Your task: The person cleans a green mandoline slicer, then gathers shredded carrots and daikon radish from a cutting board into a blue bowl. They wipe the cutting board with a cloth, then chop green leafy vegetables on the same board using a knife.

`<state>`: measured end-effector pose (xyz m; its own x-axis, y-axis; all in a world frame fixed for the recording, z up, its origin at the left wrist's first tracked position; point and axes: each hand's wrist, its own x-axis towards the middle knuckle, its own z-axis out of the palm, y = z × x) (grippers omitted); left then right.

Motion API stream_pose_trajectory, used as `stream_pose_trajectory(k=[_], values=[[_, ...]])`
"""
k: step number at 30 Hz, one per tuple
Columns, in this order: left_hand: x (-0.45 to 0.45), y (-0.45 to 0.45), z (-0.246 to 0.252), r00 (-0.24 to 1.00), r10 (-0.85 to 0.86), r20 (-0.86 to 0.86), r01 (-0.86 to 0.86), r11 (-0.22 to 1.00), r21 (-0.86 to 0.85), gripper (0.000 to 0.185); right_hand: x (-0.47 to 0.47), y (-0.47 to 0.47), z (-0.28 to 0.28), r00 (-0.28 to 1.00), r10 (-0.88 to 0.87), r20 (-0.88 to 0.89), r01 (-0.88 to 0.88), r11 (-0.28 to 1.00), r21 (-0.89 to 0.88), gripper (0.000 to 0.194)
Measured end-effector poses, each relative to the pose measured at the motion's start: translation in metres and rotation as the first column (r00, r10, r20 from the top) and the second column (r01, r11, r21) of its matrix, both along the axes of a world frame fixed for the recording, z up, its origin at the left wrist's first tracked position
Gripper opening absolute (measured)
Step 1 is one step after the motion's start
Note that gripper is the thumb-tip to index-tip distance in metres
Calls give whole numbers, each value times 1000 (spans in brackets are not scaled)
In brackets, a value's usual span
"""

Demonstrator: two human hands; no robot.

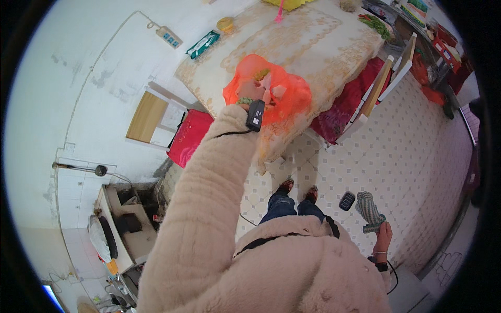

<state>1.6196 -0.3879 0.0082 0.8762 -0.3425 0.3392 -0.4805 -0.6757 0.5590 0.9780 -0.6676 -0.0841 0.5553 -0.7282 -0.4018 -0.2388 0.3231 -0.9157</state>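
My left hand (250, 90) reaches to a translucent orange plastic bag (294, 92) lying on the table. Its fingers are partly hidden among the bag's folds, and whether they grip anything is unclear. Beside the fingers, something yellow-green (261, 74) and pale pieces (278, 92) show in the bag's opening. A black device (255, 115) with a cable is worn on the left wrist. Low at my right side, my right hand (384, 234) holds a grey-green striped cloth (368, 209) that sticks out beyond the fingers, above the tiled floor.
The table (289, 43) has a lace-patterned cover; a green packet (202, 44) and a yellow-lidded tub (225, 25) are by the wall. Chairs with red covers (191, 137) stand at both sides. A small black object (347, 200) appears over the floor. Left is a cabinet (129, 227).
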Motion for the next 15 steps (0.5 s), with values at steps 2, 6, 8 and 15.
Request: stream_pose_trajectory(k=[2,6,8,15], values=[[0,-1,8,984,175,17,-176,977,121,20,12,6,5,999,-32,2,32,999,-1,20],[-7,-1,28,951,-101,294,23,966,257,20,40,27,26,993,-115,-5,115,993,23,20],[-9,0,38,838,-155,524,-27,946,323,21,59,34,40,994,-108,15,107,994,37,20],[-3,10,59,986,-162,-46,168,955,245,45,140,45,72,993,61,102,-62,998,2,21]])
